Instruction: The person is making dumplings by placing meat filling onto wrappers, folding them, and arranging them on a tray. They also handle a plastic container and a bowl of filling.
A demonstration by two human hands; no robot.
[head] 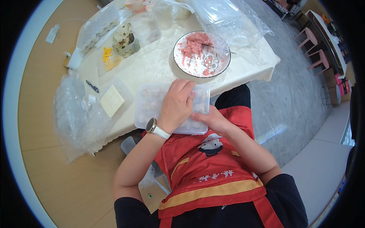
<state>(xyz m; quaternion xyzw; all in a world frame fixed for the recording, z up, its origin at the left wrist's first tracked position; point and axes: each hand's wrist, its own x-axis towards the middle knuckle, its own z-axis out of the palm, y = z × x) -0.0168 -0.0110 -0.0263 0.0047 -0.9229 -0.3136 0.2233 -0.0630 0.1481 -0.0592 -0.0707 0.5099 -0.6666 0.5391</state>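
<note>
A lidded translucent plastic food container [149, 111] lies at the table's front edge, partly overhanging my lap. Pale rounded pieces show dimly through its lid; what they are cannot be made out. My left hand [178, 98], with a watch on the wrist, is laid across the lid, its fingers at the far rim. At the near right corner my right hand [212, 118] grips the container's side, thumb on top. Just beyond stands a white enamel-style bowl [189, 67] of raw minced meat [196, 42], with a utensil handle [232, 53] over its rim.
A stack of square wrappers [112, 101] lies left of the container, near a pen [92, 86] and a crumpled plastic bag [77, 114]. Farther back are yellow corn kernels [107, 55], a tub of chopped filling [125, 42] and clear plastic packaging [219, 14]. Pink stools [308, 40] stand far right.
</note>
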